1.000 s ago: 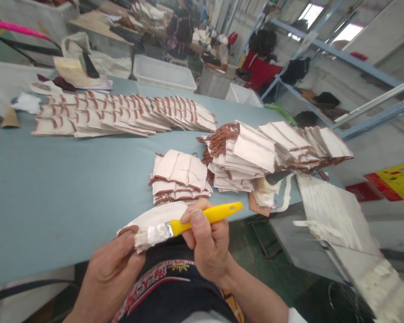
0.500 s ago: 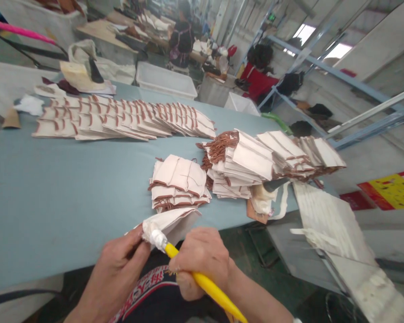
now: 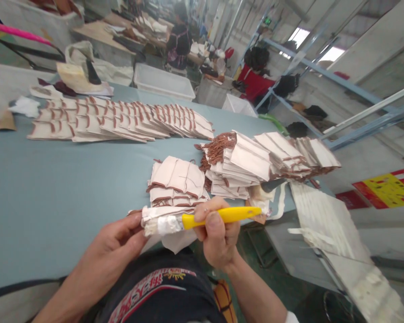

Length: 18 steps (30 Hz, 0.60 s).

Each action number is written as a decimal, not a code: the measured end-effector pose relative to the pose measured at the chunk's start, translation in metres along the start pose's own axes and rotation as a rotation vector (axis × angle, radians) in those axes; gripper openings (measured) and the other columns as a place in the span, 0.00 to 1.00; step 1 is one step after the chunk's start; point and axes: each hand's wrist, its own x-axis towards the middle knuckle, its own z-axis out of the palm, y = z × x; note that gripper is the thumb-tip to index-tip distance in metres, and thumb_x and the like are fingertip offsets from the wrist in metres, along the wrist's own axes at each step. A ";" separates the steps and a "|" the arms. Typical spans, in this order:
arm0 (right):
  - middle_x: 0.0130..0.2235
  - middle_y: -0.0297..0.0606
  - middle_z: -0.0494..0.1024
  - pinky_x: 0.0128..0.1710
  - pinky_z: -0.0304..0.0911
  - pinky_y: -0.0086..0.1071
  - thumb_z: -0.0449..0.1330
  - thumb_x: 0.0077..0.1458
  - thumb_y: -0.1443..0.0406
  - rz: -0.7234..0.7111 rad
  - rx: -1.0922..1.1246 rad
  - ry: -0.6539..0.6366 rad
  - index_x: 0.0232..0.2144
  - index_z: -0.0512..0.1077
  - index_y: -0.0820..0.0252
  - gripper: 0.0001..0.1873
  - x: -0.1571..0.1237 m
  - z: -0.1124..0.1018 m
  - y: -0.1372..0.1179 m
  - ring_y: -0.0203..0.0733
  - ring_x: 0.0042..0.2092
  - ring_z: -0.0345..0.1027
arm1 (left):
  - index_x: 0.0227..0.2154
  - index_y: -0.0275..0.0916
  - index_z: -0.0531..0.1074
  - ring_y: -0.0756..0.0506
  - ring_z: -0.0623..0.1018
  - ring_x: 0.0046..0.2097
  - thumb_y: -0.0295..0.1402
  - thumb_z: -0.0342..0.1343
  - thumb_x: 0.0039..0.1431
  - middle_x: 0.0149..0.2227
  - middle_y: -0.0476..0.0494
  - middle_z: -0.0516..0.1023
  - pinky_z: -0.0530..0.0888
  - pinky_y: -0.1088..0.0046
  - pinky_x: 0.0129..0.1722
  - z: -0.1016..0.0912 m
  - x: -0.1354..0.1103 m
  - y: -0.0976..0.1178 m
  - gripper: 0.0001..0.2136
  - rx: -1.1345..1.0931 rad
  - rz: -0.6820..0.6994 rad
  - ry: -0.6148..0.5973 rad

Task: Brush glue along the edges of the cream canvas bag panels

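My right hand [image 3: 218, 231] is closed round the yellow handle of a brush [image 3: 237, 214], whose white-coated bristle end points left. The bristles lie against a white fabric piece [image 3: 180, 242] at the table's front edge. Pinched at its left end, that piece is held by my left hand [image 3: 123, 240], fingers and thumb closed on it. Just beyond it sits a small stack of white pieces with brown edges [image 3: 178, 179]. Part of the held piece is hidden behind the brush and my right hand.
Fanned rows of similar pieces [image 3: 121, 119] lie along the far side of the blue-grey table [image 3: 54, 188]. More stacks with brown fringe [image 3: 249, 157] stand to the right. A white plastic bin [image 3: 164, 83] is behind the table. A person [image 3: 179, 38] sits farther back.
My right hand has turned the brush from a slant to nearly level, its handle end swinging up and right. The left hand keeps its hold on the fabric piece. The view has shifted slightly.
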 end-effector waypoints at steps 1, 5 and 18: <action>0.23 0.26 0.69 0.16 0.55 0.26 0.58 0.77 0.49 -0.039 -0.049 0.002 0.38 0.76 0.53 0.19 0.005 0.000 0.002 0.31 0.16 0.52 | 0.36 0.43 0.89 0.49 0.63 0.21 0.50 0.70 0.57 0.20 0.49 0.75 0.62 0.77 0.16 0.000 0.002 0.002 0.16 -0.016 -0.003 -0.004; 0.28 0.33 0.78 0.25 0.70 0.35 0.59 0.75 0.52 -0.217 -0.185 -0.027 0.40 0.80 0.51 0.15 0.010 -0.005 0.015 0.37 0.20 0.64 | 0.39 0.43 0.89 0.48 0.68 0.22 0.50 0.70 0.58 0.21 0.49 0.76 0.73 0.76 0.22 0.002 0.002 0.001 0.16 -0.050 -0.023 -0.009; 0.21 0.31 0.74 0.26 0.73 0.38 0.57 0.75 0.48 -0.333 -0.257 0.049 0.33 0.78 0.48 0.21 0.011 -0.011 0.010 0.41 0.19 0.67 | 0.44 0.40 0.88 0.52 0.58 0.18 0.56 0.68 0.60 0.18 0.51 0.71 0.56 0.78 0.13 0.011 -0.004 -0.011 0.24 -0.149 -0.147 -0.037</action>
